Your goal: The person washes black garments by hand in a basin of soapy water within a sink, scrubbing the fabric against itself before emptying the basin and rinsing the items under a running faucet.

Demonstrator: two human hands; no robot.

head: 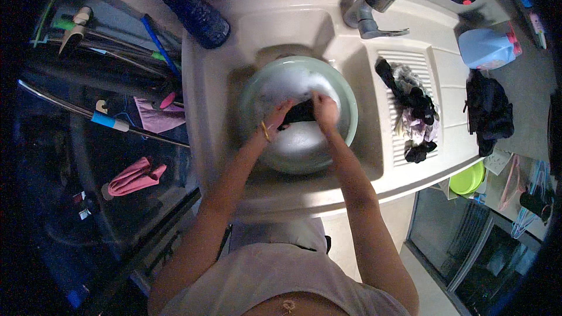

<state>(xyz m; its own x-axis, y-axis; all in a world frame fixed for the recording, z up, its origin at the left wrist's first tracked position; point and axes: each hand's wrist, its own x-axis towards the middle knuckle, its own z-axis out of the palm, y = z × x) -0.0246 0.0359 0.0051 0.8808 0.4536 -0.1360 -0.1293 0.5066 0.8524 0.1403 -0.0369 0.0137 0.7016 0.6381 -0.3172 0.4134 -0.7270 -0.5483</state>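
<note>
A piece of black fabric (300, 112), perhaps a garment, is stretched between my hands above a pale green basin (352, 114). Whitish, foamy water (303, 140) fills the basin. At the left end of the fabric is my left hand (278, 116), gripping it with the thumb low and the fingers along the top. My right hand (325, 109) is closed over the other end, slightly blurred. The basin sits inside the bowl of a cream laundry sink (366, 158). Part of the fabric is hidden by my fingers.
On the ribbed washboard (397, 151) to the right lies a pile of black and pale laundry (415, 109). A chrome faucet (373, 22), a dark bottle (193, 13) and a blue jug (485, 48) stand around the sink. Black fabric (489, 112) lies beyond the right edge.
</note>
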